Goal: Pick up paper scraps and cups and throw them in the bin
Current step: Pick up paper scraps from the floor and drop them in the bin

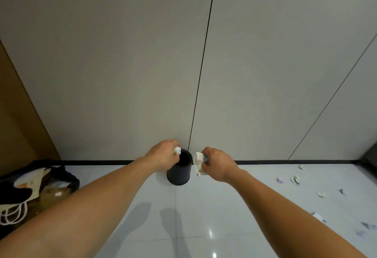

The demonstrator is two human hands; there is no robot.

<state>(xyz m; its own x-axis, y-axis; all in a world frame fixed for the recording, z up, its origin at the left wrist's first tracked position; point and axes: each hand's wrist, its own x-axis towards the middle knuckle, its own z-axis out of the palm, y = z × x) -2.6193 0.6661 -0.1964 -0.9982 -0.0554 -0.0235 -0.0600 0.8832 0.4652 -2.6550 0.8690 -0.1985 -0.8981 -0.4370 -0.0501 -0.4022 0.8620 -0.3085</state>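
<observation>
Pale floor tiles point(204, 212) meet grey wall panels point(122, 74), and at the foot of the wall stands the black bin point(179, 175), upright with its mouth open. The left hand point(163, 154) is over the near-left rim, fingers pinching a small white scrap point(177, 150) above the opening. The right hand point(220, 164) is just beside the bin on its right, fingers curled round a crumpled white paper point(198, 163); whether that is a cup or a sheet I cannot tell. The step in hand looks like the drop. To do it well, the left fingers should open only with the scrap fully over the dark mouth, since light paper drifts. The right hand should then slide left over the rim before letting go, without knocking the bin. More scraps point(294, 180) lie scattered on the tiles well to the right, so much of the job seems left. Bags point(40, 184) sit on the floor at far left.
</observation>
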